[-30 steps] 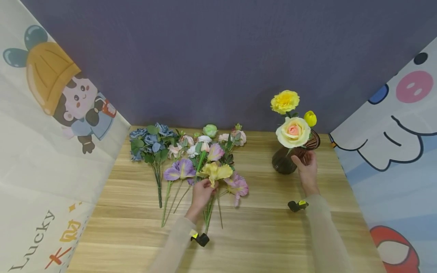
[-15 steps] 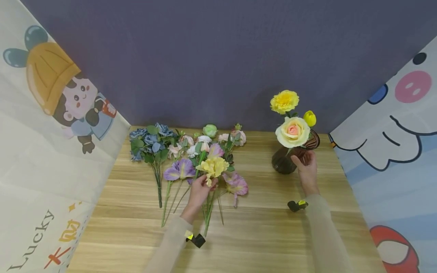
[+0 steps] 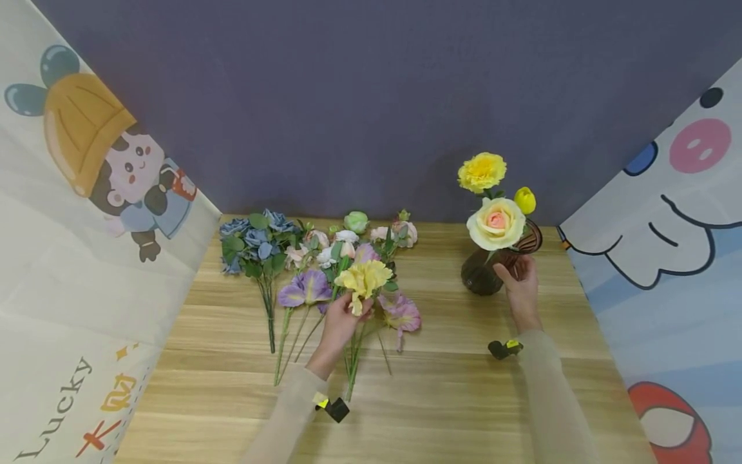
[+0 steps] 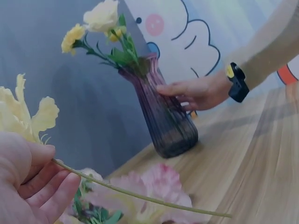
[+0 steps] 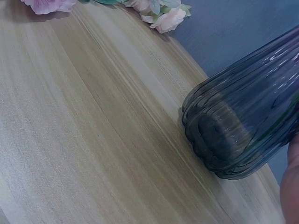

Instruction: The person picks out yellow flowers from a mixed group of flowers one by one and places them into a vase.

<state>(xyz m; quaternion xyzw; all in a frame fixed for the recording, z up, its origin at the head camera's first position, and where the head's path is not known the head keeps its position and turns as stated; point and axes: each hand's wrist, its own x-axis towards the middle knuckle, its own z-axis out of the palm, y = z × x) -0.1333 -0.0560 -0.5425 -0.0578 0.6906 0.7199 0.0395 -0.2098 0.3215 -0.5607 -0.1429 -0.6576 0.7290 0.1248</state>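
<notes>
My left hand (image 3: 339, 327) pinches a yellow iris (image 3: 364, 277) just below its bloom, over the loose flowers. In the left wrist view its thin green stem (image 4: 140, 198) slants out to the right from the fingertips, passing in front of a pink bloom (image 4: 163, 189). On the right, a ribbed, purple-tinted glass vase (image 3: 482, 273) stands on the table, with my right hand (image 3: 523, 295) gripping its side below the flared mouth. It bears a cream rose (image 3: 496, 223), a yellow carnation (image 3: 482, 172) and a yellow tulip (image 3: 524, 200). The right wrist view shows the vase's base (image 5: 219, 140) on the wood.
Blue roses (image 3: 257, 240) lie at the back left of the wooden table (image 3: 440, 399). Beside them are a purple iris (image 3: 307, 288), a pink-purple iris (image 3: 401, 313), a green bloom (image 3: 356, 222) and pale pink roses (image 3: 404, 233). A dark wall (image 3: 371, 109) rises behind.
My left hand has shifted slightly left, and the yellow iris's bloom has turned in its grip. The iris's stem has swung to the right. My right hand stays on the vase.
</notes>
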